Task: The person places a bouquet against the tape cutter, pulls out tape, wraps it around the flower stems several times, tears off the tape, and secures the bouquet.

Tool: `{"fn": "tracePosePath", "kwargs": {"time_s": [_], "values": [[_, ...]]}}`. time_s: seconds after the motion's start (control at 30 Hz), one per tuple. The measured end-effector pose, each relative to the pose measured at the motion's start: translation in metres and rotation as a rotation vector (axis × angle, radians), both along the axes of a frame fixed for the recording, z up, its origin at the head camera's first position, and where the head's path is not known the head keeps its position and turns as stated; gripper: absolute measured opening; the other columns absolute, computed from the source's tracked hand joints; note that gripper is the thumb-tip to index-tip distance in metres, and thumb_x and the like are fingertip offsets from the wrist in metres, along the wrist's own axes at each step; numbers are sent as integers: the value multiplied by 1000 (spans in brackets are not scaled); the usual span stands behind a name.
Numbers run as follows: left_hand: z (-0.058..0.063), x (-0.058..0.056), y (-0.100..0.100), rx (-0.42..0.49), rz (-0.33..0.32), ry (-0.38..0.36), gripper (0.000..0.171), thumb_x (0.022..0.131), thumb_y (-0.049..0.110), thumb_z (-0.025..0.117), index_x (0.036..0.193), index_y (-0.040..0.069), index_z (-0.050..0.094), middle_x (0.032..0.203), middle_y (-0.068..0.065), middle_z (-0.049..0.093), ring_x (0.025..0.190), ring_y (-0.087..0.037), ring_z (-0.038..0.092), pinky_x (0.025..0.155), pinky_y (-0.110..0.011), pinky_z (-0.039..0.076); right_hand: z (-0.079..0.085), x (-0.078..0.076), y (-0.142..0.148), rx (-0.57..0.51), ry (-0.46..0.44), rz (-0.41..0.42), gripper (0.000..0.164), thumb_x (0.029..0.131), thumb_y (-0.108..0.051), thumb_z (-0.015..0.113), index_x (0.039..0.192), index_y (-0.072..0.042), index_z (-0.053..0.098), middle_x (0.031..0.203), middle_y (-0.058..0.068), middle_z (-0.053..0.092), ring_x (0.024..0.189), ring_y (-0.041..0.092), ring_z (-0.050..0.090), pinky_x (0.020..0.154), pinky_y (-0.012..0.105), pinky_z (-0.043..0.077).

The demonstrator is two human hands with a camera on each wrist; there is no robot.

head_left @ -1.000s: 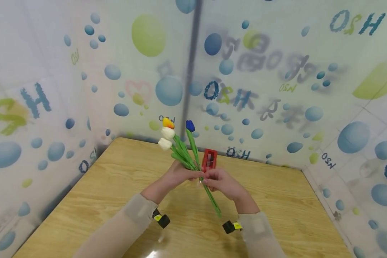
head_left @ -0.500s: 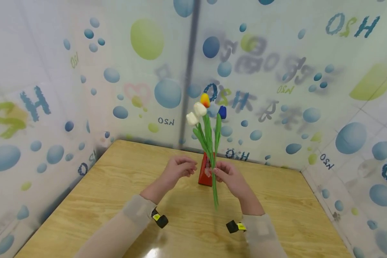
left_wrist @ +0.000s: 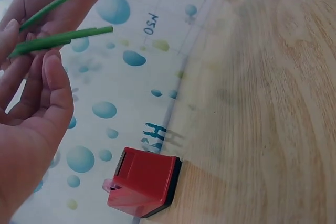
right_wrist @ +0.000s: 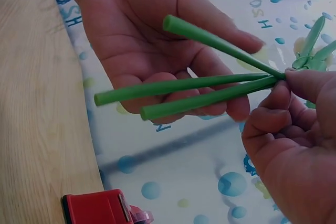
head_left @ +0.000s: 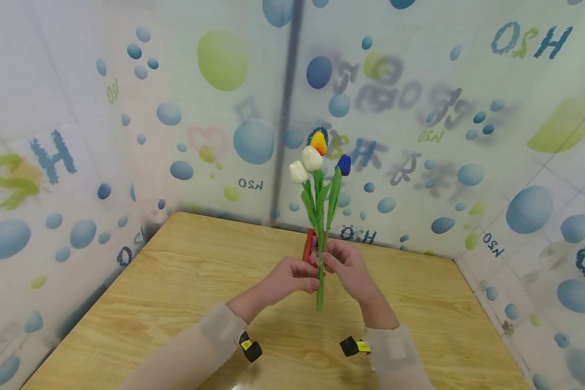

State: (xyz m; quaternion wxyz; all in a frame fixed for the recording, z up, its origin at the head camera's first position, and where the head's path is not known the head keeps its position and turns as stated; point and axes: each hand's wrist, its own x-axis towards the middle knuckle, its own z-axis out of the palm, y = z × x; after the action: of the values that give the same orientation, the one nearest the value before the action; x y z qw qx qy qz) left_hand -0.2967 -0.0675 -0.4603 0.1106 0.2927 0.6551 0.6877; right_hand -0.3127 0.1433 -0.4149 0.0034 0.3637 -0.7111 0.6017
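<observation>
My right hand [head_left: 349,269] pinches several artificial tulips [head_left: 320,211] by their green stems, thumb against fingers. Two blooms are white, one is yellow-orange and one is blue. The bunch stands nearly upright, blooms at the top. Beside the lower stems is my left hand [head_left: 281,280]. In the right wrist view the left hand's palm [right_wrist: 139,40] lies behind the stem ends [right_wrist: 184,87], fingers loosely bent and not closed round them. A red tape dispenser [head_left: 307,248] with a clear roll stands behind the hands, partly hidden by stems and fingers.
A wood-grain table [head_left: 214,254] spreads under the hands. Bubble-patterned walls [head_left: 214,135] enclose its back and sides. In the left wrist view the dispenser's red body [left_wrist: 149,177] sits near the table's back edge.
The left hand let go of the stems, drew away to the left, then came back lower beside them. Held in the right hand, the tulips swung from leaning left to nearly upright.
</observation>
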Motion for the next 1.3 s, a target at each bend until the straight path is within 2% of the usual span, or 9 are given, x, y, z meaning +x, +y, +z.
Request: {"fn": "tracePosePath", "kwargs": {"time_s": [0.07, 0.23, 0.43, 0.57, 0.83, 0.93, 1.17, 1.3], "values": [[1, 1, 1, -11, 21, 4, 28, 102, 8, 70, 119, -14, 71, 103, -2, 78, 88, -6, 71, 81, -24, 64, -1, 1, -3, 5, 1, -2, 18, 109, -1, 53, 101, 12, 63, 80, -7, 61, 70, 13, 53, 65, 20, 51], [3, 4, 4, -45, 68, 18, 22, 102, 5, 69, 112, -14, 72, 90, 9, 74, 81, -5, 65, 74, -21, 59, -1, 4, -8, 17, -8, -12, 20, 109, -2, 54, 105, 14, 64, 86, -10, 68, 73, 6, 60, 68, 19, 56], [2, 5, 6, -72, 113, 4, 19, 103, 8, 69, 104, -11, 73, 74, 8, 65, 69, -8, 56, 67, -23, 52, -3, 4, -12, 47, -117, -69, 25, 111, -6, 53, 111, 17, 62, 87, -9, 67, 78, 5, 60, 72, 21, 57], [1, 6, 7, -77, 144, -23, 17, 102, 7, 70, 102, -10, 73, 72, 8, 65, 67, -9, 55, 67, -23, 52, -5, 1, -12, 70, -195, -130, 27, 111, -9, 54, 113, 17, 63, 85, -5, 63, 76, 8, 57, 73, 21, 55], [-2, 2, 7, -81, 184, -46, 19, 101, 7, 72, 99, -12, 73, 73, 10, 68, 67, -10, 57, 65, -21, 52, -5, -3, -10, 38, -299, -138, 33, 113, -12, 50, 117, 18, 63, 84, -7, 66, 75, 7, 60, 71, 20, 55], [-3, 1, 7, -97, 219, -37, 19, 100, 8, 74, 96, -10, 73, 70, 9, 66, 66, -11, 55, 62, -20, 50, -4, -1, -10, 25, -320, -178, 31, 112, -11, 52, 115, 18, 64, 83, -4, 67, 75, 9, 61, 69, 21, 55], [-5, 0, 6, -179, 302, 17, 17, 99, 11, 76, 86, -1, 75, 62, 6, 57, 59, -10, 49, 53, -20, 39, -4, 5, -21, 187, -194, -443, 16, 99, -19, 77, 102, -4, 74, 87, 3, 73, 78, 14, 65, 69, 21, 57], [-4, 1, 7, -189, 315, 25, 18, 99, 12, 76, 85, 0, 75, 62, 5, 56, 60, -11, 49, 53, -21, 38, -2, 8, -23, 181, -130, -481, 10, 97, -13, 79, 97, -6, 72, 86, 7, 72, 75, 16, 65, 66, 21, 55]]}}
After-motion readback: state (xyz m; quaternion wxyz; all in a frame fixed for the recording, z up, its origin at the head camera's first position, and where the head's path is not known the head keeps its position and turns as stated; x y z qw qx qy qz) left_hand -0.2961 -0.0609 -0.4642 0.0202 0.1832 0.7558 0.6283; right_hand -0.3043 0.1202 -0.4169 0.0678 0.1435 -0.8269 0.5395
